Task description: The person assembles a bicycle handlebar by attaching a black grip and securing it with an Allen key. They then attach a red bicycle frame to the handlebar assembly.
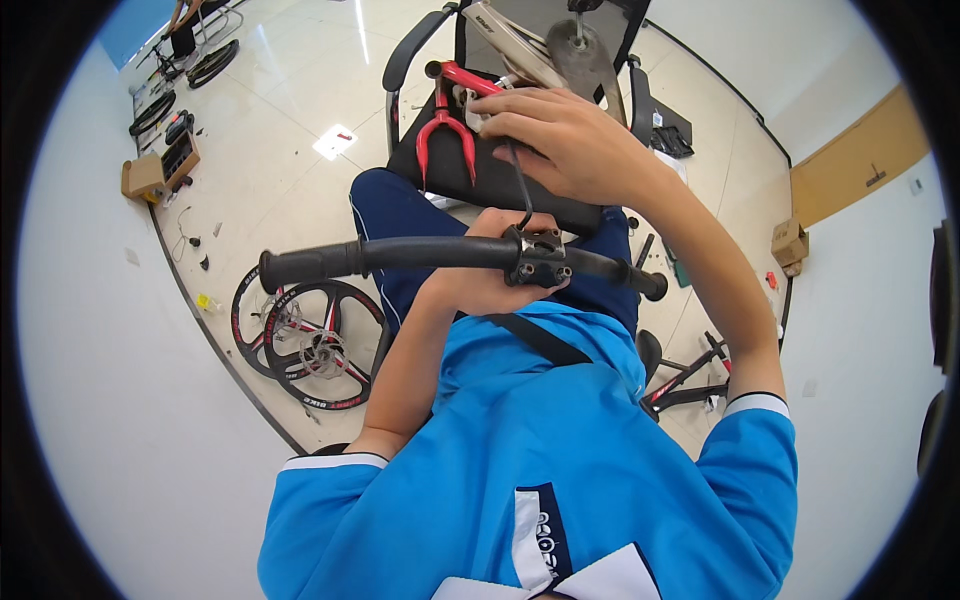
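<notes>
On the near side of a black chair [492, 183], a handlebar [420, 252] is gripped mid-bar by the left hand [472, 288]; from its clamp [541, 264] a hex key [521, 185] rises chairward, seemingly pinched by the right hand [565, 140]. Bolt-turning appears underway; the next move calls for a steady bar.

Two black wheels [322, 355] by left wall [110, 350], cardboard box [143, 178] beyond; brown carton [788, 243] near tan door [855, 160].
</notes>
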A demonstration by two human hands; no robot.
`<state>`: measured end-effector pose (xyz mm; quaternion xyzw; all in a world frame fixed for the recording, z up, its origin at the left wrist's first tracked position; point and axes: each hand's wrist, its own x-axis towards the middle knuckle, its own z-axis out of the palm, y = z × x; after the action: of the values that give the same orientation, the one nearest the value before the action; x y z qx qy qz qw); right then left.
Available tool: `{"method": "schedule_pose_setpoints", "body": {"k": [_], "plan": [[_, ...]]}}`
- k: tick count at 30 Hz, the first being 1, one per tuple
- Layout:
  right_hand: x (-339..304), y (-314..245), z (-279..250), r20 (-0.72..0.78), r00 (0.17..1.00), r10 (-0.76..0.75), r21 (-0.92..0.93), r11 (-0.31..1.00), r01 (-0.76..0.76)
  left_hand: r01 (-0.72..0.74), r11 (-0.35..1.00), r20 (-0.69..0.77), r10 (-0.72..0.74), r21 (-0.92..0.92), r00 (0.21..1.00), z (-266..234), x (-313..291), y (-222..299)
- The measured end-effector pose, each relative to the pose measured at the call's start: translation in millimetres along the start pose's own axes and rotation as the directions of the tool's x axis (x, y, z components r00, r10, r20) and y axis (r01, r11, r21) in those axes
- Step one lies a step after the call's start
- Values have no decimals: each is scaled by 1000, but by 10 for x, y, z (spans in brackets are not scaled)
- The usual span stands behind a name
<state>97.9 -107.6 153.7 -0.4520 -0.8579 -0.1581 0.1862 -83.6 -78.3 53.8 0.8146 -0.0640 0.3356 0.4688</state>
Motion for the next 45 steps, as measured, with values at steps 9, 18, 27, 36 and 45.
{"method": "schedule_pose_setpoints", "body": {"k": [9,18,27,36,45], "plan": [[-490,36,-215,10,987,158,2,988,-158,12,988,-273,-54,-154,961,144,14,-54],[-723,-525,-325,-86,923,375,179,917,-356,247,958,-341,-282,-143,897,21,120,-126],[-561,-1057,-245,-129,985,117,262,962,-80,261,965,-508,-208,34,836,209,125,-312],[-411,-804,-529,58,983,-173,510,852,120,240,971,-239,-235,-9,942,172,186,-50],[-20,-638,-716,54,932,-359,408,860,307,232,790,-103,-348,-568,932,484,97,-84]]}}
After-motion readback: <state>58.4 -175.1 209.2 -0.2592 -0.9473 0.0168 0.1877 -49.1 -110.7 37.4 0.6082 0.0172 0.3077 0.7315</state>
